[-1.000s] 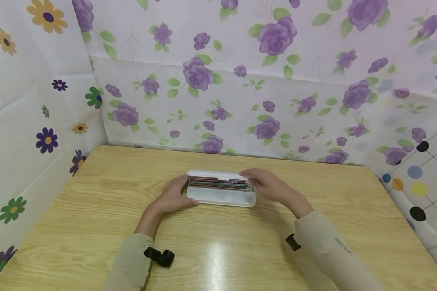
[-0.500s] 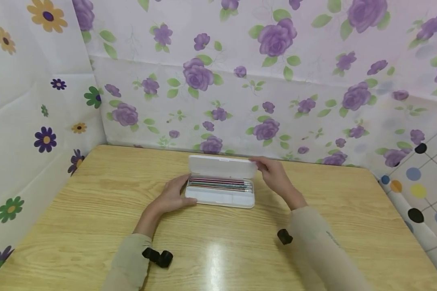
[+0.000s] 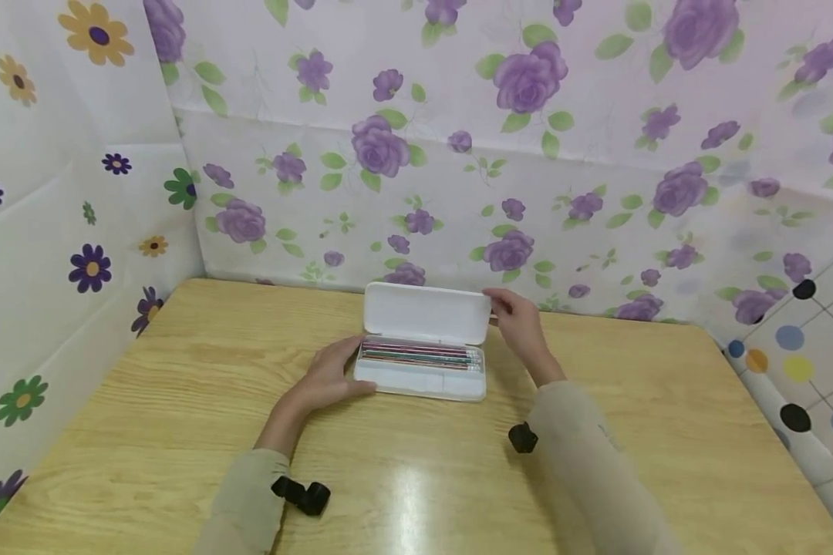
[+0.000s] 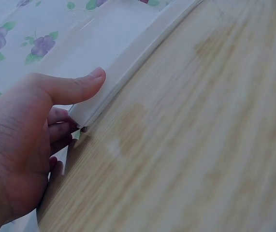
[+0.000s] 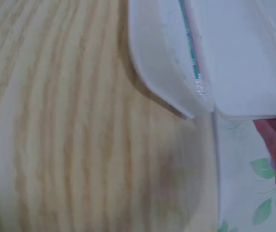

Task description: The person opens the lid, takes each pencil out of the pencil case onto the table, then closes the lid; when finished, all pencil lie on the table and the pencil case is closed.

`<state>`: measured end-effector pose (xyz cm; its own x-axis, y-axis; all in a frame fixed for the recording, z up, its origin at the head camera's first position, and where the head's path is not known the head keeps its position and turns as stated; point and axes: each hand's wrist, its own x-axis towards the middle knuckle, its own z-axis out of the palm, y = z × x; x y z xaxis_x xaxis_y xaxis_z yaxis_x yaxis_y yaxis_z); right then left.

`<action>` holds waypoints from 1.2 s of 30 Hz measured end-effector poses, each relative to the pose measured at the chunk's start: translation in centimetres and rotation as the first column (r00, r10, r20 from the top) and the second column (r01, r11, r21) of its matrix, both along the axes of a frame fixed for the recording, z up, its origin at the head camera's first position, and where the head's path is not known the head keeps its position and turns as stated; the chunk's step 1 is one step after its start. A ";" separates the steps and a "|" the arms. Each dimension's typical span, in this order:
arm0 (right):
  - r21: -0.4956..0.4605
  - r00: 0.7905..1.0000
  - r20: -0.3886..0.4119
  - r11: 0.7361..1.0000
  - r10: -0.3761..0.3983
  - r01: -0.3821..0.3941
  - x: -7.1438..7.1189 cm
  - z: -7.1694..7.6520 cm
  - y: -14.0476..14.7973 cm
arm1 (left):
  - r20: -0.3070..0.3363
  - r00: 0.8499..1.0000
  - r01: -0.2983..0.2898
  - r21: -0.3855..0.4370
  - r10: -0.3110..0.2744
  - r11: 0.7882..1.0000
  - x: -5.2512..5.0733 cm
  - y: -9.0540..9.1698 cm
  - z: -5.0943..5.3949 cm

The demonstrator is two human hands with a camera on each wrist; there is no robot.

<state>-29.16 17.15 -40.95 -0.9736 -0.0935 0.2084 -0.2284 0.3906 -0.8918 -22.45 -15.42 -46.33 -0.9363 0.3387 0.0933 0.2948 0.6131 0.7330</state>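
The pencil case (image 3: 403, 377) lay left-to-right on the table (image 3: 180, 370), the left hand (image 3: 328, 376) gripping its left end, the right hand (image 3: 518, 320), nearer the pencil erasers (image 3: 473, 361), pinching the raised lid (image 3: 426, 312) by its corner

The case lid (image 3: 426, 312) now leans farther back, showing more of its white inside; the right hand's grip (image 3: 522, 331) has moved with it toward the flowered sheet (image 3: 451, 193).

White pencil case (image 3: 403, 378), lid raised, pencils (image 3: 419, 354) lying inside
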 end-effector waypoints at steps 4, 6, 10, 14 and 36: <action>-0.069 0.994 -0.065 0.994 -0.093 0.089 -0.1 -1.3 -0.3 | 0.010 1.000 -0.001 -0.006 0.001 1.000 0.1 0.0 -0.2; -0.082 0.993 -0.059 0.992 -0.105 0.100 -0.1 -1.5 -0.4 | 0.007 1.000 -0.001 -0.005 0.001 1.000 0.1 0.1 -0.1; -0.010 0.995 0.044 0.996 -0.093 0.093 -0.2 -1.3 -0.4 | 0.002 1.000 0.000 -0.004 0.000 1.000 -0.1 0.1 0.0; 0.047 0.983 0.175 0.998 -0.058 0.050 -0.6 -1.5 -0.2 | 0.014 1.000 -0.005 -0.011 0.005 1.000 -0.1 0.1 0.0; 0.162 0.967 0.235 0.985 -0.098 0.060 -2.1 -3.0 -1.1 | 0.003 1.000 0.031 -0.059 -0.031 0.998 0.1 -0.2 0.3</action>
